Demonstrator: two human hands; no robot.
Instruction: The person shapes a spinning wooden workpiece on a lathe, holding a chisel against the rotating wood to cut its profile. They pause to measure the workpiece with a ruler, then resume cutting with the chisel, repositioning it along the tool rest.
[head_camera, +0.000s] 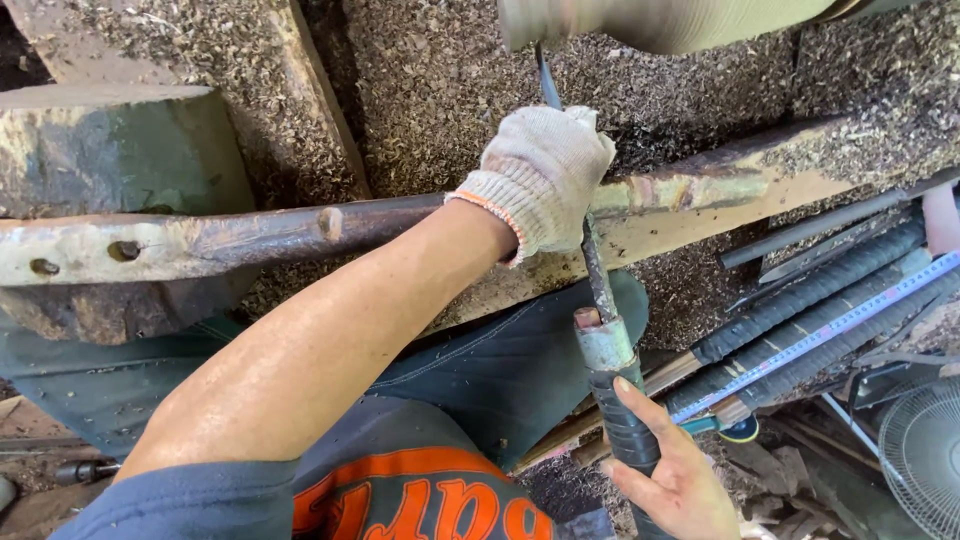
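My left hand (542, 172), in a white knit glove with an orange cuff edge, grips the metal shaft of a long turning chisel (597, 280) where it crosses a worn wooden rest bar (240, 235). My bare right hand (680, 478) holds the chisel's black taped handle (622, 425) low at the bottom. The chisel tip points up at a blurred, spinning pale wooden piece (660, 20) at the top edge; the tip's contact is hidden by blur.
Wood shavings (440, 90) cover the lathe bed and beams. Several long black-handled tools (810, 300) and a metal ruler (850, 320) lie at the right. A fan grille (925, 460) sits at the lower right. A thick wooden block (110, 150) stands at the left.
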